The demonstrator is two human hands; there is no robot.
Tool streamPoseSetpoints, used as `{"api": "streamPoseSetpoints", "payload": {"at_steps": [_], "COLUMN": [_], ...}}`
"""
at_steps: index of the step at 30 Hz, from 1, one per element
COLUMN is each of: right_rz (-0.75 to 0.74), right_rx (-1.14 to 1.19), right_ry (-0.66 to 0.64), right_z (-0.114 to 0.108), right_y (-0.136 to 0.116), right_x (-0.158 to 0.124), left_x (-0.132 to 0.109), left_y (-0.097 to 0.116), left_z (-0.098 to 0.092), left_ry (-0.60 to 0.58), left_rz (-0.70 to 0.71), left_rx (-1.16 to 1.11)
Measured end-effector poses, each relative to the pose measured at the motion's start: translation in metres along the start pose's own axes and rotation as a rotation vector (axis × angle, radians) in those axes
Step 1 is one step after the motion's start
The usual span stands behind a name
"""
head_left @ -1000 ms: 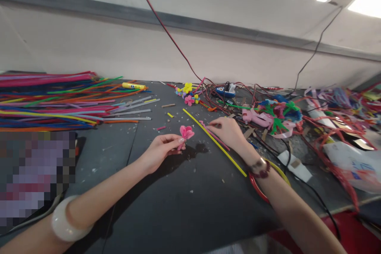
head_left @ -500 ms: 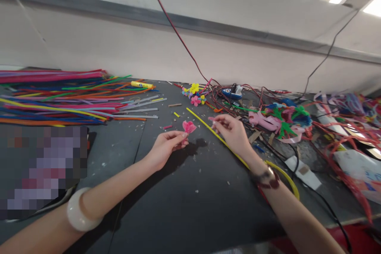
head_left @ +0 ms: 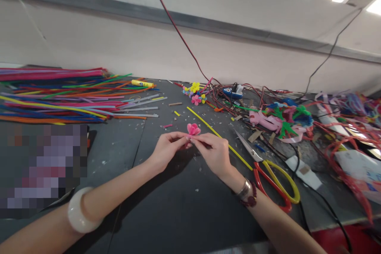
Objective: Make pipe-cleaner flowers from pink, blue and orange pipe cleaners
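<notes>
My left hand (head_left: 166,150) pinches the stem of a small pink pipe-cleaner flower (head_left: 193,129) just above the dark table (head_left: 184,206). My right hand (head_left: 212,151) meets it from the right, fingers pinched at the flower's base, apparently on a thin pink pipe-cleaner piece that is mostly hidden. A long yellow pipe cleaner (head_left: 218,138) lies diagonally behind my right hand. Scissors (head_left: 268,170) with red and yellow handles lie to the right of my right wrist.
A big pile of coloured pipe cleaners (head_left: 59,95) fills the left back. Small finished flowers (head_left: 195,93), a blue glue gun (head_left: 233,91) with tangled red cords, and a heap of craft pieces (head_left: 285,119) crowd the right. A blurred-out patch (head_left: 43,166) sits at left.
My right hand picked a thin pink piece up from the table at right and brought it left to the flower in my left hand. The scissors are now uncovered.
</notes>
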State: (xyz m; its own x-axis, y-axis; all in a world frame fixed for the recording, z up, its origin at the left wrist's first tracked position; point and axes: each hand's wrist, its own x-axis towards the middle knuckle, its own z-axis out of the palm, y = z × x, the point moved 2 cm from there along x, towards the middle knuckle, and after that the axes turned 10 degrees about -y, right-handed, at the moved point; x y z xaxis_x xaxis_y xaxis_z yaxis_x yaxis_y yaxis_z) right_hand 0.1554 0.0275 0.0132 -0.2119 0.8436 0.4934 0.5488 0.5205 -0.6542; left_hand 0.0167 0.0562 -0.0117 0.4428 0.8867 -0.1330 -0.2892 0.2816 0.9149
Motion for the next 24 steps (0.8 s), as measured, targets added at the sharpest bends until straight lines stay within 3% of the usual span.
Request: {"api": "streamPoseSetpoints", "payload": {"at_steps": [4,9,14,20,24], "right_rz": [-0.092,-0.276,-0.286,-0.224,-0.114], "right_rx": [-0.178,-0.477,-0.694,-0.705,-0.472], "right_ry": [0.012,-0.108,-0.222,-0.247,-0.183], "right_z": [0.000,0.003,0.003,0.007,0.008], "right_y": [0.003,0.008,0.005,0.003,0.003], "right_x": [-0.005,-0.010,-0.010,-0.010,-0.007], "left_x": [0.001,0.001,0.000,-0.005,-0.003], "left_y": [-0.002,-0.002,0.002,0.010,0.008], "left_z": [-0.001,-0.001,-0.002,0.000,-0.002], "left_ry": [-0.014,-0.033,-0.035,-0.004,-0.002], "left_rz": [0.018,0.064,0.127,0.276,0.257], "left_rx": [0.051,0.122,0.274,0.551,0.481]}}
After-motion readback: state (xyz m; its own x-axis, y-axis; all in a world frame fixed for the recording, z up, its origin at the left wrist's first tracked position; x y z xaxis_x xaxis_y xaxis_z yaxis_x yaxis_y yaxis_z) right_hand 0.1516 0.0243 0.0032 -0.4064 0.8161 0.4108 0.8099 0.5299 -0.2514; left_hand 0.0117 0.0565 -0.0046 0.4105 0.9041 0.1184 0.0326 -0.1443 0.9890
